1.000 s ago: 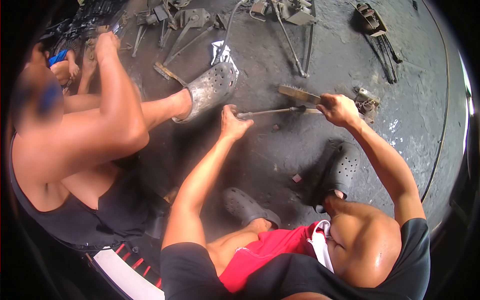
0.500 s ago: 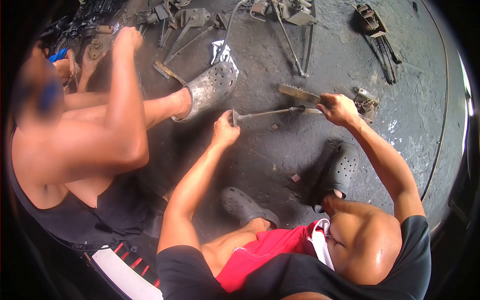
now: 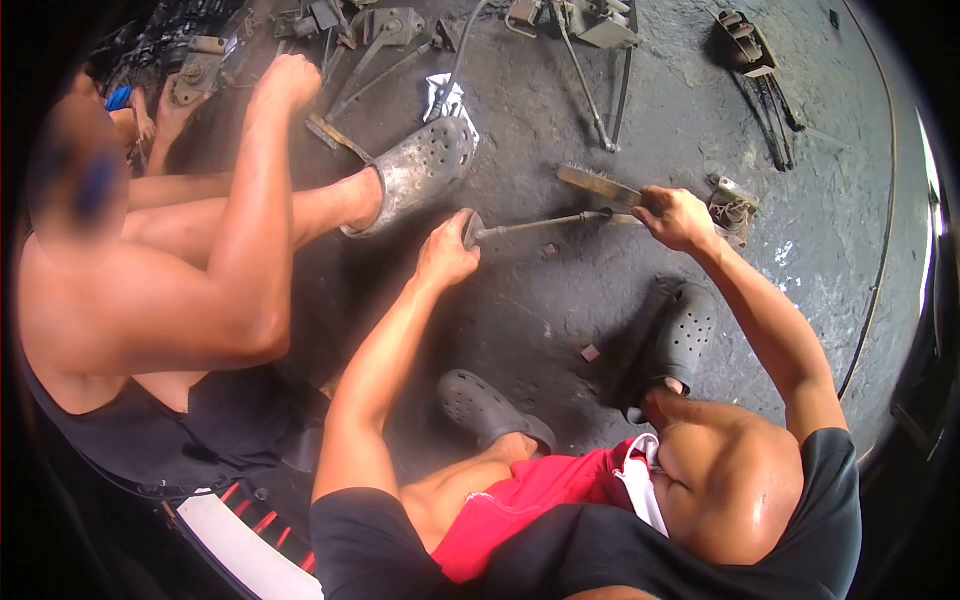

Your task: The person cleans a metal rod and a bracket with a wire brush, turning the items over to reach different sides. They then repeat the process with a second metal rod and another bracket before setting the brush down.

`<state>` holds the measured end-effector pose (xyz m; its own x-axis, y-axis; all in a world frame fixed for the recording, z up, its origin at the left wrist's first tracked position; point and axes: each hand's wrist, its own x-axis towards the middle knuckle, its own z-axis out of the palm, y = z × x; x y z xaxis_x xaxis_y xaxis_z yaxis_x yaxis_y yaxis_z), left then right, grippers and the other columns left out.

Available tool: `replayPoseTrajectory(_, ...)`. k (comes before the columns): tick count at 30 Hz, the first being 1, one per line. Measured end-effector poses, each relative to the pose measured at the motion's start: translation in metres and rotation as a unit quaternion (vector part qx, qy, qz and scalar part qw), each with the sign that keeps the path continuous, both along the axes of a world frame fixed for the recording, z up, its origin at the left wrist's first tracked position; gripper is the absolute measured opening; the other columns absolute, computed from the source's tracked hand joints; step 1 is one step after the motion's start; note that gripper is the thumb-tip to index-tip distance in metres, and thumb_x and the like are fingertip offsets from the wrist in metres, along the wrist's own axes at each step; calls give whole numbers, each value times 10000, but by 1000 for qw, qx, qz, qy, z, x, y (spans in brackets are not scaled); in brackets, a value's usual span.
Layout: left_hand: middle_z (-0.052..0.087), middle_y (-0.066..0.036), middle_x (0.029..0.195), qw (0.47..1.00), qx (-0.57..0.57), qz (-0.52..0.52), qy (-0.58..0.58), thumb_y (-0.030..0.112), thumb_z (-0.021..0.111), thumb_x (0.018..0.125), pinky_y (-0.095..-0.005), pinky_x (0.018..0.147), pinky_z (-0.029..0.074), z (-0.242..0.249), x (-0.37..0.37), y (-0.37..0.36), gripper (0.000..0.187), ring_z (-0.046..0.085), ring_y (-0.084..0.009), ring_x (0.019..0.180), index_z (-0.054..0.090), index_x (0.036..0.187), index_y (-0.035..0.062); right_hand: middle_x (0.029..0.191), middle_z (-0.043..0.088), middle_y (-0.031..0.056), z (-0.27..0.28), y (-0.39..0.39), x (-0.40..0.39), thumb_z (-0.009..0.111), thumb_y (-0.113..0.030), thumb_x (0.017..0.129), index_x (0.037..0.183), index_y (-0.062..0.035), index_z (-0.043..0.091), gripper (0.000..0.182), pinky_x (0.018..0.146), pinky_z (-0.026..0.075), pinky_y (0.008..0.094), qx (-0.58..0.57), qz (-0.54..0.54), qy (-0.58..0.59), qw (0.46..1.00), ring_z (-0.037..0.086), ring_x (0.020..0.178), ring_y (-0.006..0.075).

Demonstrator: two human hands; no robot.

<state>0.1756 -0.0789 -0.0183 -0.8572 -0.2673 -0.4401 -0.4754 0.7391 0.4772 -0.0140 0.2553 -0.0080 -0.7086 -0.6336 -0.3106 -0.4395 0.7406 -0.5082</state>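
Observation:
My left hand (image 3: 447,252) grips a long metal rod (image 3: 540,225) by the flat plate at its near-left end. The rod runs rightward over the dark floor, its far end passing behind my other hand. In my right hand (image 3: 680,219) is a wire brush (image 3: 603,185), fingers wrapped round its wooden handle. The brush head points left, with its bristles facing up and away from the rod. To the right of that hand lies a metal bracket piece (image 3: 735,203) on the floor.
A co-worker sits at left, one clog (image 3: 420,172) close beyond my left hand. Another wire brush (image 3: 335,137) and a white cloth (image 3: 447,97) lie near it. Several greasy metal assemblies (image 3: 600,30) line the far floor. A cable (image 3: 890,180) runs along the right.
My left hand has shifted up slightly and turned the rod's end plate. My right hand and the brush stay almost still. The co-worker's raised fist has moved to the right.

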Motion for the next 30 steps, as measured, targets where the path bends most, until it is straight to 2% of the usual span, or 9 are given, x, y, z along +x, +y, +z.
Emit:
replayPoseTrajectory(12, 580, -228, 1295, 1000, 0, -21, -4, 86, 660, 781, -400, 1017, 455, 11, 0, 3, 652, 555, -367, 1212, 461, 1401, 65, 894, 711, 124, -7, -2, 5, 656, -358, 854, 1040, -148, 691, 282, 759, 541, 442, -11, 3, 0, 1000, 676, 870, 357)
replayPoseTrajectory(13, 596, -231, 1258, 996, 17, -50, 65, 89, 637, 807, -436, 1001, 455, -7, 11, -4, 635, 555, -391, 1188, 455, 1414, 113, 918, 713, 113, -8, 2, -4, 659, -338, 845, 1066, -162, 693, 284, 765, 543, 431, -27, 6, 2, 1000, 677, 884, 348)
replayPoseTrajectory(14, 586, -234, 1270, 989, 14, -83, 126, 73, 621, 821, -444, 1005, 448, -19, 15, -7, 641, 540, -401, 1201, 439, 1434, 121, 989, 714, 87, 12, 0, -12, 655, -287, 825, 1115, -203, 690, 304, 784, 546, 408, 61, 43, -14, 997, 679, 929, 318)
replayPoseTrajectory(15, 580, -230, 1276, 990, 20, -93, 107, 68, 619, 825, -450, 1001, 450, -23, 10, -7, 655, 545, -406, 1187, 432, 1448, 146, 1035, 709, 69, 7, 1, -19, 643, -264, 809, 1128, -231, 684, 323, 801, 546, 401, 110, 47, 10, 993, 677, 957, 294)
replayPoseTrajectory(16, 598, -223, 1234, 991, 13, -104, 87, 68, 626, 827, -445, 993, 457, -22, 6, -7, 657, 566, -393, 1156, 437, 1449, 168, 1023, 712, 76, 12, 0, -23, 647, -318, 824, 1141, -251, 680, 325, 816, 541, 415, 68, 47, 11, 996, 676, 944, 306)
replayPoseTrajectory(18, 625, -176, 1160, 993, -34, -107, 40, 108, 653, 817, -445, 944, 488, -16, 6, -3, 577, 598, -367, 1100, 537, 1375, 204, 956, 714, 98, 40, -17, -39, 642, -414, 850, 1041, -218, 691, 279, 808, 534, 439, 75, 68, 14, 995, 676, 912, 331)
replayPoseTrajectory(20, 621, -179, 1238, 995, -25, -85, -40, 118, 662, 790, -424, 991, 469, 10, 0, 4, 498, 586, -357, 1152, 624, 1283, 177, 906, 711, 112, 66, -36, -56, 619, -418, 861, 970, -187, 683, 263, 764, 540, 461, 61, 102, 72, 990, 682, 862, 343)
replayPoseTrajectory(28, 674, -153, 1144, 997, 3, -83, 1, 93, 591, 765, -417, 923, 509, -20, -4, -13, 417, 639, -323, 1069, 710, 1153, 187, 740, 677, 95, 218, -154, -92, 588, -289, 833, 892, -174, 693, 166, 616, 551, 446, 129, 283, 271, 911, 690, 702, 306)
replayPoseTrajectory(30, 673, -155, 1151, 997, 26, -74, 6, 95, 590, 754, -414, 922, 511, -15, -5, -11, 420, 641, -318, 1071, 715, 1144, 187, 691, 646, 78, 234, -172, -92, 566, -360, 902, 904, -150, 636, 222, 566, 523, 455, 123, 293, 299, 900, 659, 618, 271)
